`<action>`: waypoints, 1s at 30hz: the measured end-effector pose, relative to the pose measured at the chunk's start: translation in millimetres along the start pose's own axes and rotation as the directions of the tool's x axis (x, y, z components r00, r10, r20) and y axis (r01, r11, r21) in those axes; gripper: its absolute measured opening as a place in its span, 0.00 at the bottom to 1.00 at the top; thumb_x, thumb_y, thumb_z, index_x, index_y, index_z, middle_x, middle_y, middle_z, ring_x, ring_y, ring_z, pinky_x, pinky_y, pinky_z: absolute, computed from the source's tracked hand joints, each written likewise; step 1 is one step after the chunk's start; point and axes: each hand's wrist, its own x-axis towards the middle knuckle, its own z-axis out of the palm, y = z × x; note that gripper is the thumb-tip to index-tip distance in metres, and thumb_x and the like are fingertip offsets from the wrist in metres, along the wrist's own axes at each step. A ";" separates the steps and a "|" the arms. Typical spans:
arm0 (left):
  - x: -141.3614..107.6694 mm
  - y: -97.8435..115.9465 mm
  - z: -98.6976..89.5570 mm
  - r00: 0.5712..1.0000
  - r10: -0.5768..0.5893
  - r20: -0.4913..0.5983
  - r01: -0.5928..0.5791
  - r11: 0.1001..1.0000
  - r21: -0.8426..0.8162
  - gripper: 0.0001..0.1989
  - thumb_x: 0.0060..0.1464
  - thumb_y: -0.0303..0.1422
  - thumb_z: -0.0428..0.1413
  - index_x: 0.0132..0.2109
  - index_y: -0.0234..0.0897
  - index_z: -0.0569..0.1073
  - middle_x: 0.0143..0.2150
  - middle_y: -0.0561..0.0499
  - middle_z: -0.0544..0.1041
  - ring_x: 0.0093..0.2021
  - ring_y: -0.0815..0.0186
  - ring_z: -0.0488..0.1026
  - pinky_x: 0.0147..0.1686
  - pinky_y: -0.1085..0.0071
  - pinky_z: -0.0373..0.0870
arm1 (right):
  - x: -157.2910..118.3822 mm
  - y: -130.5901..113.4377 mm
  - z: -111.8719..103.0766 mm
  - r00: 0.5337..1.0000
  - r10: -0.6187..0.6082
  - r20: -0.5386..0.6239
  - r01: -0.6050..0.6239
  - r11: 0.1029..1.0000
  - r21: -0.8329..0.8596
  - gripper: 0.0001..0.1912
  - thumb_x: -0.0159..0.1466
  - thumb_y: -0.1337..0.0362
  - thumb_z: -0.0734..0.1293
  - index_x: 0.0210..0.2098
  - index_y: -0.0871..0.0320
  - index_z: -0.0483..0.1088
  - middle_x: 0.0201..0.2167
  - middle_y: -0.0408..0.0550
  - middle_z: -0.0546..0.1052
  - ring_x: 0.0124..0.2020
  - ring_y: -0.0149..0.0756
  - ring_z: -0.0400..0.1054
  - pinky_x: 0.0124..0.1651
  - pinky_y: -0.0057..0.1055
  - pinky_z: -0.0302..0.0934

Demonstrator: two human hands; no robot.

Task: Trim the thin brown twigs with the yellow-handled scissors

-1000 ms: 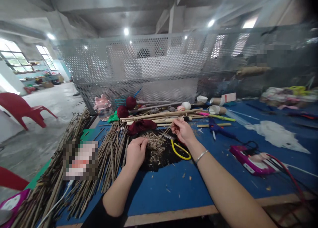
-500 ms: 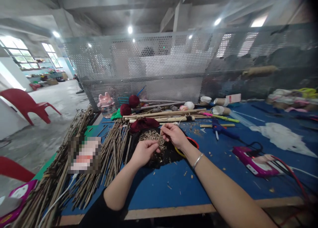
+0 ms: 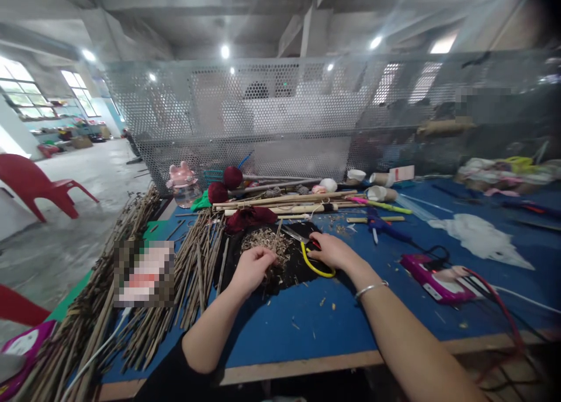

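My left hand (image 3: 254, 267) is closed in a pinch over a heap of chopped twig bits (image 3: 259, 239). A short thin twig (image 3: 279, 229) seems to rise from its fingertips, though its lower end is hidden. To the right, my right hand (image 3: 331, 251) grips a pair of scissors (image 3: 314, 267) with yellow and red handles. The scissor blades point up and left over a black cloth (image 3: 291, 276), on which the chopped bits lie. My fingers cover part of the handles.
Long twigs (image 3: 188, 273) lie in bundles on the left, beside a phone-like blurred object (image 3: 144, 273). Behind the heap are dark red cloth (image 3: 249, 218) and bamboo sticks (image 3: 289, 201). A blue glue gun (image 3: 388, 229) and a purple power strip (image 3: 432, 279) sit to the right.
My right hand has left the twig beside my left hand, moved right and down, and taken hold of the scissors. My left hand stays over the heap, still pinching.
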 end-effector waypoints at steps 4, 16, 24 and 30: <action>2.2 -4.8 0.8 1.000 0.002 -0.008 -0.003 0.999 -0.053 0.12 0.44 0.39 0.56 0.26 0.32 0.70 0.23 0.53 0.71 0.19 0.77 0.61 0.19 0.79 0.58 | -1.8 -1.4 -6.0 0.999 0.020 0.038 -0.024 0.995 0.100 0.26 0.50 0.59 0.68 0.48 0.55 0.66 0.41 0.52 0.75 0.39 0.42 0.69 0.36 0.29 0.59; -12.3 6.6 14.3 0.985 -0.134 0.107 0.150 0.976 -0.156 0.11 0.40 0.29 0.58 0.32 0.34 0.64 0.20 0.58 0.67 0.19 0.75 0.67 0.18 0.81 0.63 | -0.8 -11.1 -5.7 0.964 -0.075 -0.256 0.189 0.868 0.459 0.25 0.49 0.65 0.68 0.47 0.57 0.67 0.36 0.47 0.76 0.35 0.39 0.69 0.41 0.32 0.62; -13.0 5.9 13.9 0.992 -0.085 0.091 0.094 0.991 -0.099 0.08 0.40 0.31 0.56 0.30 0.35 0.64 0.21 0.57 0.67 0.20 0.76 0.65 0.19 0.81 0.61 | -17.2 -47.7 14.8 0.947 -0.233 -0.220 0.315 0.804 0.504 0.30 0.51 0.54 0.69 0.51 0.56 0.61 0.38 0.47 0.71 0.35 0.35 0.65 0.39 0.30 0.60; -14.3 6.1 14.4 0.991 -0.085 0.107 0.094 0.992 -0.081 0.11 0.40 0.35 0.58 0.30 0.36 0.63 0.20 0.57 0.66 0.19 0.75 0.65 0.19 0.80 0.60 | -21.0 -55.9 13.4 0.926 -0.308 -0.220 0.378 0.777 0.503 0.33 0.50 0.53 0.70 0.52 0.55 0.60 0.43 0.49 0.69 0.39 0.36 0.64 0.43 0.32 0.59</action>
